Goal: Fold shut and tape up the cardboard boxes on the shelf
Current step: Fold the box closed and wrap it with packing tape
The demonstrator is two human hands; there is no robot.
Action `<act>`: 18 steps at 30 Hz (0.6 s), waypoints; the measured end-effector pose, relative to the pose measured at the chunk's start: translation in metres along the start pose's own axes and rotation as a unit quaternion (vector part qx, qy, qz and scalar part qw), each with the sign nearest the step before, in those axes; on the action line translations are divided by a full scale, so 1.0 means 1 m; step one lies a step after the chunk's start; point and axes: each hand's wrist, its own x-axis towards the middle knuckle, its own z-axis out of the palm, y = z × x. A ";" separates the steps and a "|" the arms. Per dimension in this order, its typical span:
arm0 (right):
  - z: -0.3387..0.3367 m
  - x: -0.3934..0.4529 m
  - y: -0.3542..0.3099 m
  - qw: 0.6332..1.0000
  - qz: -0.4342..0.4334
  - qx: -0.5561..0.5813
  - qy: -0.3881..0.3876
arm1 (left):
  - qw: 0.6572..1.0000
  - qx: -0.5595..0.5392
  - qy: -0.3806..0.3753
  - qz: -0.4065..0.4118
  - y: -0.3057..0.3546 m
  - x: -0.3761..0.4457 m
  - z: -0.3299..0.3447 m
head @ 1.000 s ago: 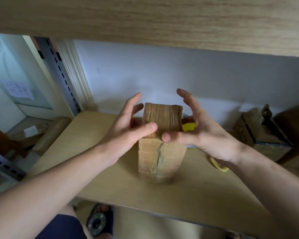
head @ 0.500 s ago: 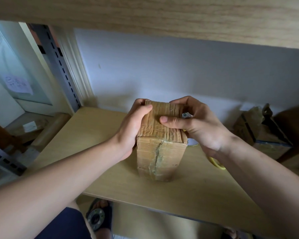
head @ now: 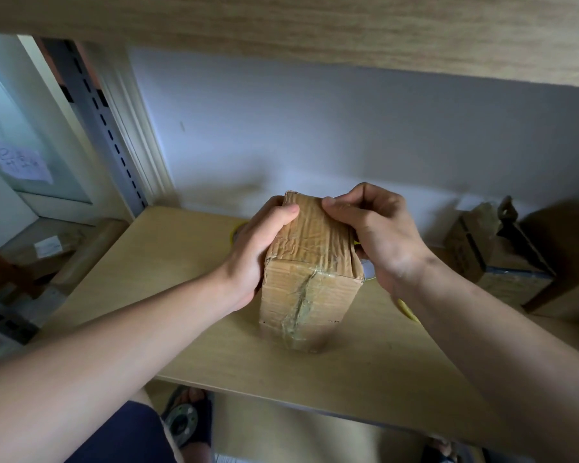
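Gripping the tall, tape-wrinkled brown cardboard box (head: 310, 262) upright on the pale wooden shelf (head: 168, 262), left hand (head: 258, 248) and right hand (head: 375, 235) clamping its top; press seams flat, firmly.

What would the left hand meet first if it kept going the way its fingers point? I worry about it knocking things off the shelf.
The left hand already grips the taped box. Its fingers point up and right, so straight on it would only push into that box; depth behind is unclear.
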 end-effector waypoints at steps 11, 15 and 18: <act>-0.007 0.012 0.004 0.972 -0.115 -0.195 0.062 | 1.000 0.003 -0.016 -0.005 0.000 -0.004 0.002; -0.012 -0.015 -0.013 0.919 -0.149 -0.364 -0.023 | 0.999 0.015 -0.012 0.030 -0.002 -0.003 0.002; -0.001 -0.039 -0.028 0.860 -0.144 -0.483 -0.078 | 0.997 0.060 0.000 0.039 -0.004 -0.002 -0.001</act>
